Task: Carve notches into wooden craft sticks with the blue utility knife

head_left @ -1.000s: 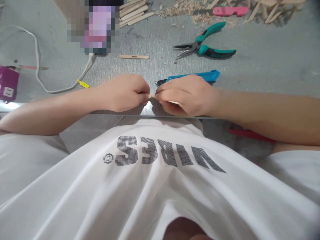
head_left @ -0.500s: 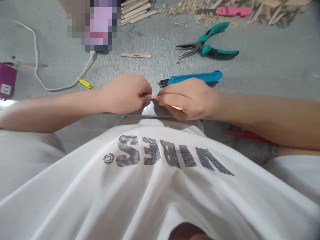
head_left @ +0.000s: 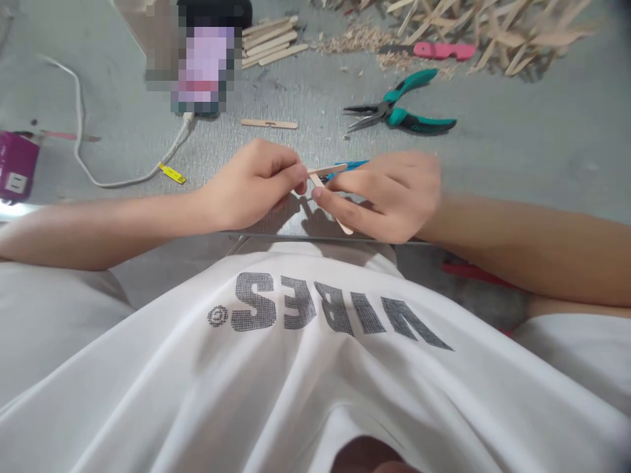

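Over the table's near edge, my left hand [head_left: 263, 184] pinches a wooden craft stick [head_left: 332, 170] that points right from its fingertips. My right hand [head_left: 389, 197], somewhat blurred, holds a second wooden stick [head_left: 346, 228] slanting down toward the edge. The inner ends of both sticks lie close together between my hands; whether they touch I cannot tell. Behind my right hand is a blue utility knife [head_left: 351, 164], mostly hidden by it. Farther back lies a craft stick with a notch [head_left: 269, 123] in its middle.
Green-handled pliers [head_left: 394, 112] lie with jaws apart beyond my right hand. At the back are stacked sticks [head_left: 271, 43], wood shavings [head_left: 350, 39], a pink-handled knife [head_left: 444, 50] and a heap of wood strips [head_left: 507, 33]. A white cable [head_left: 79, 125] runs to a blurred-out phone [head_left: 207, 66].
The hands have moved apart slightly and the fingers opened out somewhat, so two separate sticks now show between them. My right hand now covers more of the utility knife. The view has shifted a little.
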Action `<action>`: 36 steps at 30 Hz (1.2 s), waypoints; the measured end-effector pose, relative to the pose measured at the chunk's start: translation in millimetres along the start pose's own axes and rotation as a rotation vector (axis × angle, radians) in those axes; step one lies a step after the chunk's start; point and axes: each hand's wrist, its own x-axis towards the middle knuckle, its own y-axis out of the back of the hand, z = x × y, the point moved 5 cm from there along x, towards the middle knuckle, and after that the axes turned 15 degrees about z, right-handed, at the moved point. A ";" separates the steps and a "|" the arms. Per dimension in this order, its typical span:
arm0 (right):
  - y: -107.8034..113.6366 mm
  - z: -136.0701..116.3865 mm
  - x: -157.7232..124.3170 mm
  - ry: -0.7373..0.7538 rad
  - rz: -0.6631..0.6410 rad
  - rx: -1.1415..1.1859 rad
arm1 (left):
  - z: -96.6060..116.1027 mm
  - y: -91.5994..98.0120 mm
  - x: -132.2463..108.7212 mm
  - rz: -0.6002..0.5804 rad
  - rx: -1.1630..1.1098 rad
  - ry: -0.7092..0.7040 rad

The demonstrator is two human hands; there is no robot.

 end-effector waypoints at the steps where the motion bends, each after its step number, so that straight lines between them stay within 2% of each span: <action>1: 2.0 1.1 1.4 0.012 0.052 -0.023 | -2.0 1.3 0.7 0.026 -0.168 0.020; 3: 5.4 4.5 5.6 -0.036 0.184 -0.017 | -5.3 2.8 2.0 0.048 -0.360 0.037; 6: 7.4 11.5 11.7 -0.248 0.347 0.183 | -2.7 4.5 2.0 0.052 -0.533 -0.030; 9: 4.1 19.9 12.2 -0.533 0.360 0.344 | 0.8 -0.6 -1.1 -0.057 -0.599 -0.070; 11: 2.8 22.2 11.9 -0.636 0.319 0.387 | 0.0 -4.3 -2.6 -0.115 -0.599 -0.058; 17: -0.3 11.8 21.6 -0.597 0.138 0.560 | -1.3 -10.4 -2.2 -0.183 -0.607 -0.009; 22: -4.4 1.9 23.0 -0.586 0.095 0.529 | 3.5 -21.1 -4.7 -0.285 -0.622 0.016; 28: -3.5 -1.4 20.9 -0.561 -0.024 0.493 | 0.3 -31.3 -3.9 -0.309 -0.682 0.014; 30: -3.4 -0.3 19.0 -0.552 -0.022 0.487 | -1.0 -32.4 -4.0 -0.307 -0.698 0.015; 33: -3.3 5.4 14.4 -0.558 0.054 0.451 | 0.2 -31.3 -7.0 -0.288 -0.686 0.012; 36: -4.8 13.6 8.8 -0.581 0.105 0.411 | 3.5 -26.8 -11.2 -0.228 -0.660 -0.021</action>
